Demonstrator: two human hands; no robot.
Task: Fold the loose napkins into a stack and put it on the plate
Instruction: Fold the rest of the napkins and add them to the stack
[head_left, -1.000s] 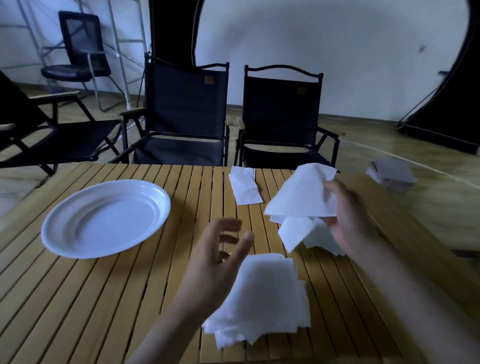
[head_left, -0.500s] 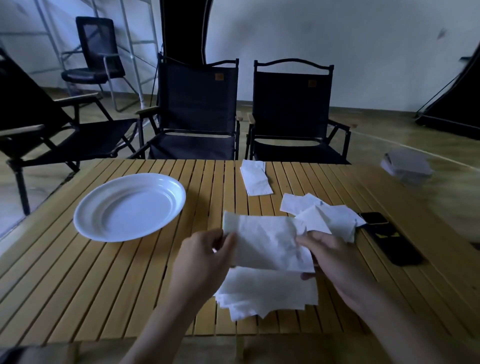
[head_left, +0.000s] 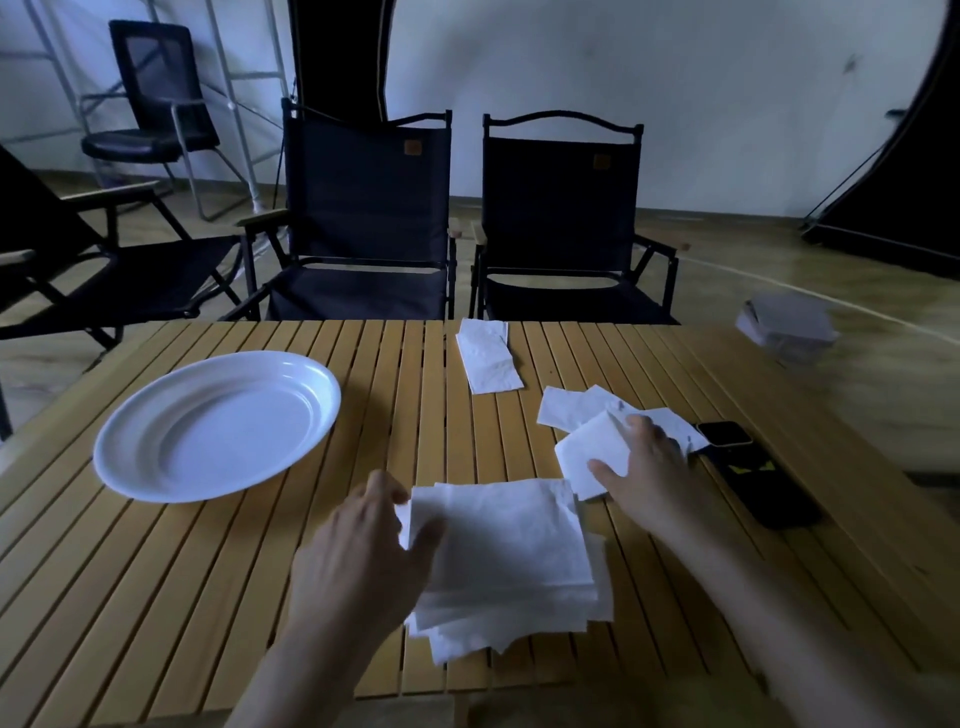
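Pinching stack (head_left: 511, 551), left hand (head_left: 358, 551); right hand (head_left: 647, 467) touches napkin (head_left: 584, 449).

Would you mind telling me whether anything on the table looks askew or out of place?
The napkin stack that the left hand pinches is ragged: lower sheets stick out unevenly past the top one along its near and right edges.
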